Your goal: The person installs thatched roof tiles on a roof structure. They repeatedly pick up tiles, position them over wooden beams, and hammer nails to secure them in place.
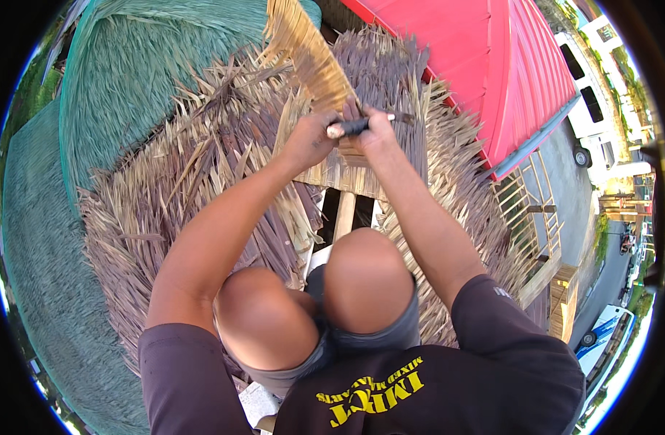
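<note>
Both arms stretch forward over a thatched roof (158, 196) of dry brown palm leaves. My left hand (311, 141) is closed on the lower end of a tan palm-leaf thatch panel (319, 69), whose fringed length rises up and to the left. Close beside it, my right hand (380, 132) is closed around a tool with a black-wrapped handle (356, 126). The handle's pale butt points toward my left hand. A short dark part of the tool shows past the right fingers; its exact kind is unclear. Both hands are at the panel's lower end, with some fingers hidden.
Below the hands, a gap in the thatch shows a wooden batten (344, 216) near my bent knees (369, 279). A green-netted roof (137, 94) lies left, a red metal roof (485, 65) right. Beyond are a bamboo railing (525, 203), a road and a white van (590, 109).
</note>
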Motion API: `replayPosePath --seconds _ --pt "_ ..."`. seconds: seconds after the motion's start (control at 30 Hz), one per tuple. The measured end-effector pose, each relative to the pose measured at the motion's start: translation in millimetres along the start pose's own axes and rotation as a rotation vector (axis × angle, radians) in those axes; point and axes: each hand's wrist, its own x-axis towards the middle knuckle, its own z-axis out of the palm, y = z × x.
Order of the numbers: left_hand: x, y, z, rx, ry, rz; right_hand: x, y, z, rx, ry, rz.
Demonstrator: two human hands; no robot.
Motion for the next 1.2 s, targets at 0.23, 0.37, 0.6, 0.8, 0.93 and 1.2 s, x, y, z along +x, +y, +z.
replayPosePath --seconds 0.23,0.37,0.6,0.8,0.93,1.2 --pt "28 52 -5 -0.205 0.290 0.064 -30 -40 57 -0.086 -0.179 0.041" --pt "41 67 -20 0.003 0.147 0.157 -47 -54 65 -0.121 -0.199 0.076" --pt "37 80 -8 -0.085 0.357 0.204 -66 -52 64 -0.102 -0.180 -0.084" --pt "2 51 -19 -0.247 0.439 -0.231 -42 -34 18 -0.099 -0.064 -0.014" --pt "-31 0 -35 -0.323 0.530 -0.560 -31 -37 -45 -0.364 0.033 -0.180" --pt "-68 -94 74 -0.666 0.285 -0.803 -27 -57 -182 -0.779 0.183 -0.491"
